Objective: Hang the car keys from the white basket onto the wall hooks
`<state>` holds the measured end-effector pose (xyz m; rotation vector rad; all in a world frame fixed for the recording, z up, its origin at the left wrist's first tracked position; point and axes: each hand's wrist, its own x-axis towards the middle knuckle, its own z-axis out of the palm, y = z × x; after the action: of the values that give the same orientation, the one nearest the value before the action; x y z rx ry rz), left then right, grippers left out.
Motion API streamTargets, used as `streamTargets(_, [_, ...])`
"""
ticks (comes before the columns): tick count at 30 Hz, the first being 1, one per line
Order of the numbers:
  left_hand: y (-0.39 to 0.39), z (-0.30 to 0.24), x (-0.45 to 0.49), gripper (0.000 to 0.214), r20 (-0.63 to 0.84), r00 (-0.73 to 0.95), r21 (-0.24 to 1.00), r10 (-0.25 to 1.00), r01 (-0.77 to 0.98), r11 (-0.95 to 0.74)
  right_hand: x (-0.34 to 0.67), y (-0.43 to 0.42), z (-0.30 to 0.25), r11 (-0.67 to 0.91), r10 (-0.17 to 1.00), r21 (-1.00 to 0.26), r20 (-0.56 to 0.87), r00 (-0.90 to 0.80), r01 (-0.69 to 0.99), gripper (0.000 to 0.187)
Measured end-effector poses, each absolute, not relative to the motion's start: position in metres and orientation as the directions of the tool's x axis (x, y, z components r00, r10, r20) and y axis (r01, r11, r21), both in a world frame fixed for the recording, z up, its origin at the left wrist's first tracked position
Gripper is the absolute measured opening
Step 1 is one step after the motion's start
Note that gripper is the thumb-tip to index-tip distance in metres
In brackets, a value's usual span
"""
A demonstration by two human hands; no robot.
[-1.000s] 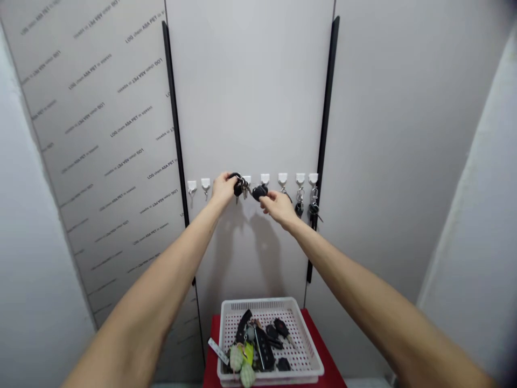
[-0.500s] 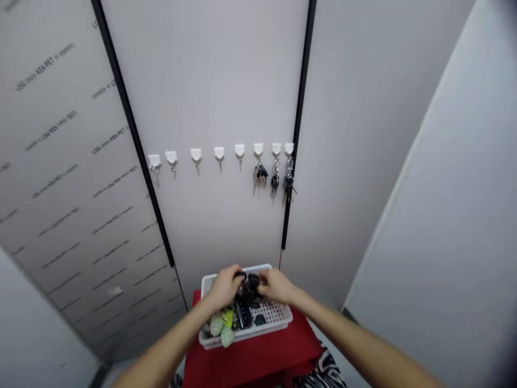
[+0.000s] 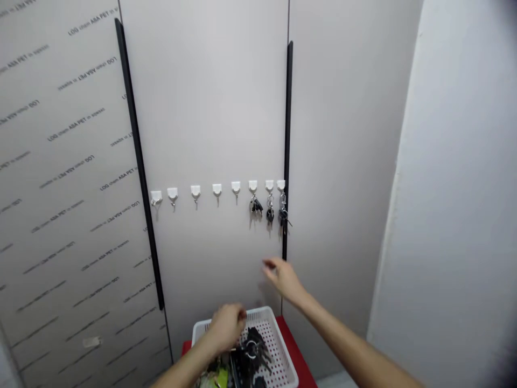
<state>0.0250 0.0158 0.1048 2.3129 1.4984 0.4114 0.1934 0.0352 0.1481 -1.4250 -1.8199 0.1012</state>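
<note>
My left hand [image 3: 229, 326] is over the white basket [image 3: 287, 362] with its fingers curled together; what it pinches, if anything, is hidden. A bunch of dark keys [image 3: 253, 347] on a ring lies in the basket just right of that hand. My right hand [image 3: 283, 277] is raised above and beyond the basket's far right corner, in front of the pale panel. Its thumb and forefinger are apart and nothing shows between them. Above it, three key sets, a left one [image 3: 256, 206], a middle one [image 3: 270, 214] and a right one [image 3: 283, 215], hang on white hooks.
Several more white hooks, one of them a middle hook [image 3: 217, 189], run leftward in a row. Black handle strips, a left one [image 3: 139, 161] and a right one [image 3: 288, 118], border the panel. The basket stands on a red surface [image 3: 297, 350]. A white wall [image 3: 452, 188] rises at right.
My right hand has left the keys in the basket and risen toward the panel. My left hand stays above the basket. The view has tilted up, so the hooks sit lower in it.
</note>
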Motion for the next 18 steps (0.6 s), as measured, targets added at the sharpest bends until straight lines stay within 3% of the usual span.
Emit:
streamTargets(3, [0.041,0.152,0.040,0.024,0.238,0.333,0.587,0.912,0.699,-0.408,0.204,0.060,0.201,0.384,0.694,-0.593,0.691,0.203,0.708,0.034])
streamTargets(6, [0.071,0.206,0.062,0.029,0.391,0.116,0.725,0.913,0.573,-0.383,0.205,0.077,0.236,0.373,0.630,-0.609,0.720,0.290,0.700,0.037])
streamTargets(9, [0.095,0.246,0.084,0.038,0.403,-0.035,0.818,0.914,0.462,-0.343,0.199,0.088,0.250,0.275,0.649,-0.611,0.688,0.326,0.743,0.037])
streamTargets(12, [0.109,0.263,0.101,0.034,0.383,-0.083,0.840,0.920,0.445,-0.310,0.197,0.091,0.254,0.164,0.672,-0.621,0.639,0.374,0.766,0.032])
streamTargets(18, [0.110,0.276,0.106,0.022,0.395,-0.074,0.818,0.916,0.482,-0.314,0.211,0.087,0.271,0.226,0.629,-0.644,0.670,0.396,0.731,0.028])
